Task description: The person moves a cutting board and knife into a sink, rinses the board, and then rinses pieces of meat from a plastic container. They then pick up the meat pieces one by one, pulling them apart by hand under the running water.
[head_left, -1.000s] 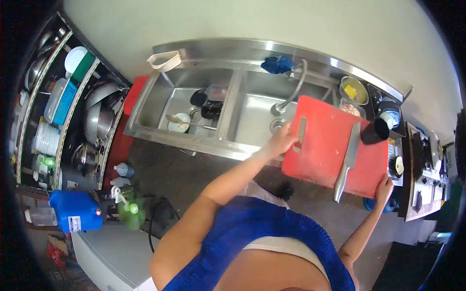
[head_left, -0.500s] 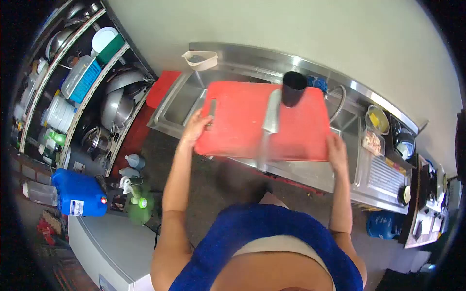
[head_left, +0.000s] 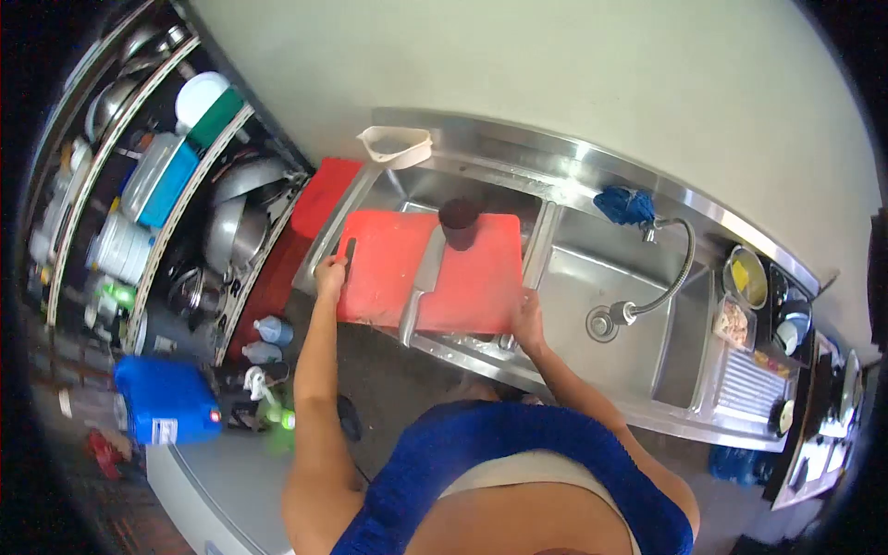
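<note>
A red cutting board (head_left: 379, 268) is held level over the left basin of a steel sink. My left hand (head_left: 330, 277) grips its left edge beside the handle slot. On the opposite side, my right hand (head_left: 528, 321) is closed on the right edge near the front corner. A large knife (head_left: 424, 282) lies across the middle of the board, its handle end jutting past the front edge. Close to the blade's far end stands a dark cup (head_left: 459, 223). The board hides much of the left basin (head_left: 416, 188).
The right basin (head_left: 583, 268) has a flexible faucet (head_left: 686, 268) with a blue cloth (head_left: 622, 204) beside it. A cream container (head_left: 396, 146) sits on the back ledge. Farther right are a tub of food (head_left: 732, 322) and a bowl (head_left: 746, 277). Shelves of cookware (head_left: 231, 231) stand left.
The board, with the knife and cup on it, has moved left from across both basins to over the left basin. Both hands moved with it, and the right basin and faucet now show.
</note>
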The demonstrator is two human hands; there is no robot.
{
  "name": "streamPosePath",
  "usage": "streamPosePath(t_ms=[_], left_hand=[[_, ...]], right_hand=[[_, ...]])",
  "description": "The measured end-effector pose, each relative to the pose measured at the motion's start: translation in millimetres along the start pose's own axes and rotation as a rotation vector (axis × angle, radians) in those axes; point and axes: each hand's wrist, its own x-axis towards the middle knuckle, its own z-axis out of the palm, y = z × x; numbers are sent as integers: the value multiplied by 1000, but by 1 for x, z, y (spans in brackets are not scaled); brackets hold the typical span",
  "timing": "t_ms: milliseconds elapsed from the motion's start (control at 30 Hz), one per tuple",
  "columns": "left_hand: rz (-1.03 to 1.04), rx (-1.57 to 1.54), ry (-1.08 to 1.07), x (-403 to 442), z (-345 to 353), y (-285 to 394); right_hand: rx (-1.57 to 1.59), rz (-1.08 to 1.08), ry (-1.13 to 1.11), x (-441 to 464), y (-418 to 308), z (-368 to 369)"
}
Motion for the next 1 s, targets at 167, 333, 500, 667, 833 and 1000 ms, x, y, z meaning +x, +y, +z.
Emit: streamPosePath(t_ms=[167, 333, 500, 667, 833, 1000], left_hand=[[85, -132, -78, 18, 49, 32], [293, -253, -285, 42, 133, 59], [171, -228, -545, 16, 221, 96], [192, -223, -664, -47, 301, 111], [405, -22, -629, -83, 409, 61], [363, 253, -669, -198, 403, 136]], right_hand=[[-45, 101, 193, 5, 3, 1], [-115, 164, 414, 9, 60, -12], [-47, 260, 616, -6, 80, -71], [319, 481, 655, -17, 121, -154], [501, 700, 680, -29, 183, -256], [424, 659, 669, -39, 203, -341]])
